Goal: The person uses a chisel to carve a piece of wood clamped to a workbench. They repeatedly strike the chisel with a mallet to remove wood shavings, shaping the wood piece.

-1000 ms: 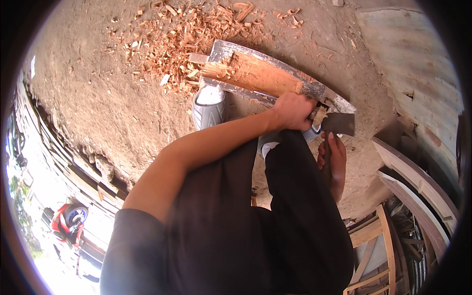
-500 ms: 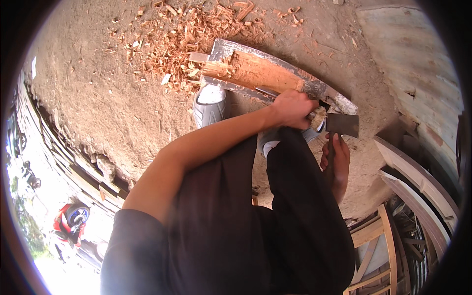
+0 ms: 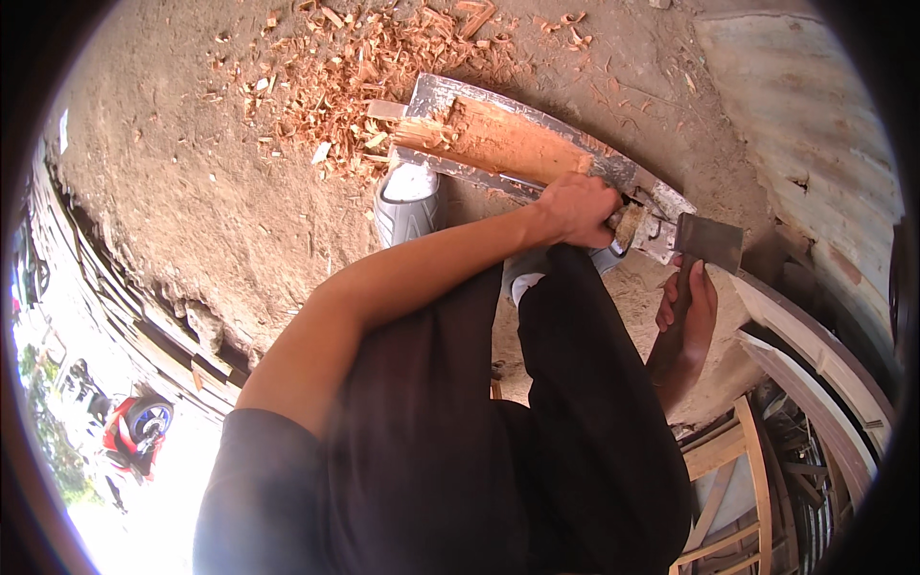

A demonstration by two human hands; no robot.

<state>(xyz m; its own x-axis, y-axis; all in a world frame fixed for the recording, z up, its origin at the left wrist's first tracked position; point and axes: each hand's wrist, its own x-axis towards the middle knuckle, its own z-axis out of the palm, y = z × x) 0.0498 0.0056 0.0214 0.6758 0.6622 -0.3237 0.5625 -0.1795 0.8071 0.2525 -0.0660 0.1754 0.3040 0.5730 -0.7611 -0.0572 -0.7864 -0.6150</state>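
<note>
A chisel (image 3: 628,226) is in my left hand (image 3: 580,209), whose fingers are wrapped round its handle. Its frayed, light butt end sticks out on the right, and its blade points left along a curved wooden piece (image 3: 522,144). That piece has a worn grey surface with a long, freshly cut orange-brown hollow in it. My right hand (image 3: 692,299) grips the handle of a mallet (image 3: 709,242) with a dark rectangular head. The mallet's head is to the right of the chisel's butt, apart from it.
Wood shavings (image 3: 355,96) lie on the dirt ground beyond the piece. My grey shoe (image 3: 407,211) is by its left end. Corrugated metal sheet (image 3: 795,125) lines the right side, above curved boards (image 3: 815,345) and a wooden frame (image 3: 752,479). A red motorcycle (image 3: 139,431) stands far left.
My right hand and the mallet have moved right, away from the chisel's butt. My left hand and the wooden piece have hardly moved.
</note>
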